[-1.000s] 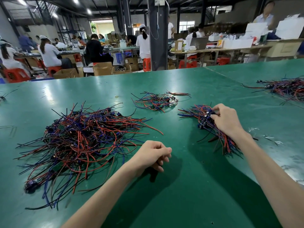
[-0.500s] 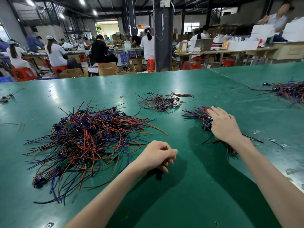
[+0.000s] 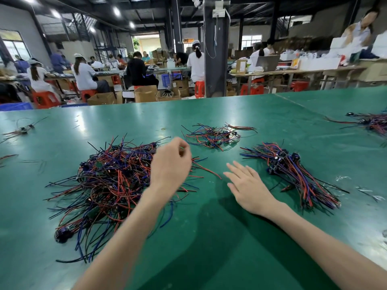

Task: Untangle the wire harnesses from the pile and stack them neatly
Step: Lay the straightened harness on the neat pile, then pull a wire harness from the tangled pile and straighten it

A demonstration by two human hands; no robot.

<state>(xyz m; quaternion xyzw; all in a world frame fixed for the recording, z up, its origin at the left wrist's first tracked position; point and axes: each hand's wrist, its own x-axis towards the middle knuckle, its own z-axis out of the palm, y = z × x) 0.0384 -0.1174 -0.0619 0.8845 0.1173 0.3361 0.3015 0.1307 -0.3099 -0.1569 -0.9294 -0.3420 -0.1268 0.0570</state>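
Note:
A big tangled pile of red, blue and black wire harnesses point(image 3: 104, 183) lies on the green table point(image 3: 209, 248) at the left. My left hand point(image 3: 170, 164) hovers over the pile's right edge with its fingers curled; I see no wire held in it. A neater bundle of harnesses point(image 3: 293, 174) lies at the right, its wires running toward the near right. My right hand point(image 3: 248, 186) rests flat and open on the table between the pile and the bundle, touching neither.
A smaller loose cluster of harnesses point(image 3: 213, 136) lies further back in the middle. Another pile point(image 3: 372, 123) sits at the far right edge, and stray wires point(image 3: 21, 129) at the far left. Workers sit at benches beyond the table's far edge.
My right hand let go of the bundle and moved left, opening flat on the table. My left hand left the table in front and moved forward onto the big pile's right edge.

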